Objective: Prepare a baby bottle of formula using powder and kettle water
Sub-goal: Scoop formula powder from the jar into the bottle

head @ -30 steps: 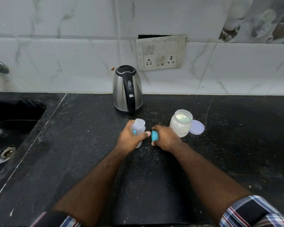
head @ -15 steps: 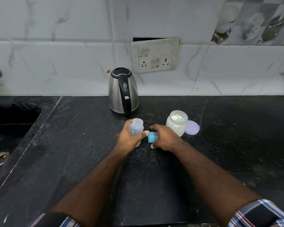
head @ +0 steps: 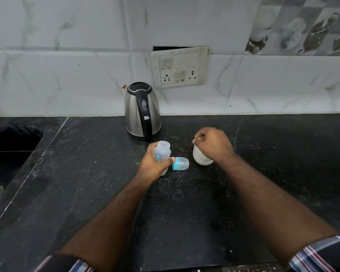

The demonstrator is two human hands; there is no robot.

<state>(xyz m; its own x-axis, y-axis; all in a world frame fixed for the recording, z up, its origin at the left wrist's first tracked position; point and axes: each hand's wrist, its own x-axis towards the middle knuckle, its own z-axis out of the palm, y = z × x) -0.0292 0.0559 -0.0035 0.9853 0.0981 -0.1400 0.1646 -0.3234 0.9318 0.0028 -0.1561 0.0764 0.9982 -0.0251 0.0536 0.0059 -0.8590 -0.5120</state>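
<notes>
Our left hand (head: pixel 152 166) grips the open bottle (head: pixel 162 154); our right hand (head: pixel 214 145) pinches something small over the jar (head: pixel 201 159).
We level the powder, then tip it in at nine o'clock.

Kettle (head: pixel 142 111): brushed stainless body, glossy black plastic handle and lid. Counter (head: pixel 86 173) under it: dark speckled stone, dull sheen, dusted with pale specks in front of the kettle. Bottle (head: pixel 162 154) in front of the kettle: translucent frosted plastic. Cap (head: pixel 181 163) just right of it: clear plastic, teal ring. Wall tiles (head: pixel 67 75) behind the kettle: glossy white marble-look.
</notes>
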